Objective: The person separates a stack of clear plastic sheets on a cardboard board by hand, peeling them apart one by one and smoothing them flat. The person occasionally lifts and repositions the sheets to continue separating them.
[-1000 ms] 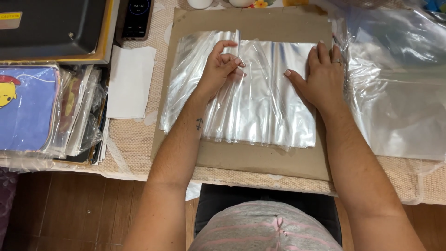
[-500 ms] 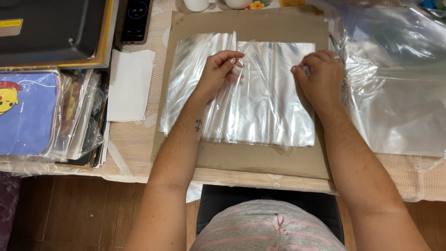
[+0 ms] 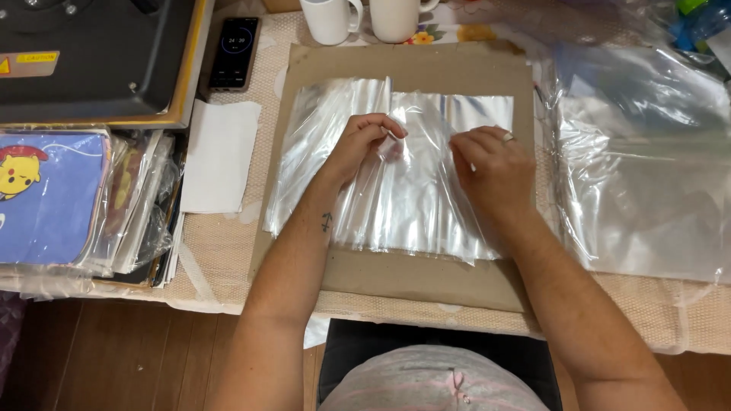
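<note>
I am working over a stack of clear plastic bags point(image 3: 396, 205), which is lying flat on a brown cardboard sheet point(image 3: 411, 278) in the middle of the desk point(image 3: 228, 259). My left hand point(image 3: 358, 144) is pinching the top film near its upper middle, fingertips closed on a small raised fold; my right hand point(image 3: 491, 164) is curled with fingers bent down onto the film just beside it, and I am judging that it is grasping the same layer, though the fingertips are hidden under the knuckles. Risk notes: the film is looking thin, slick and glossy, so I am likely picking up two layers instead of one, or losing the pinch as the hands pull apart. Pulling hard from both sides is risking a stretched or torn edge. The lower bags are lying loose, so dragging the top one could be sliding the whole stack off the cardboard toward me. Another loose heap of clear plastic point(image 3: 647, 183) is lying near on the right; a wide sweep of my right arm could be catching it. Two white mugs point(image 3: 365, 19) are standing just past the cardboard's far edge, and a phone point(image 3: 234, 53) and a white paper sheet point(image 3: 221, 156) are lying to the left, well within reach of a careless lift.
</note>
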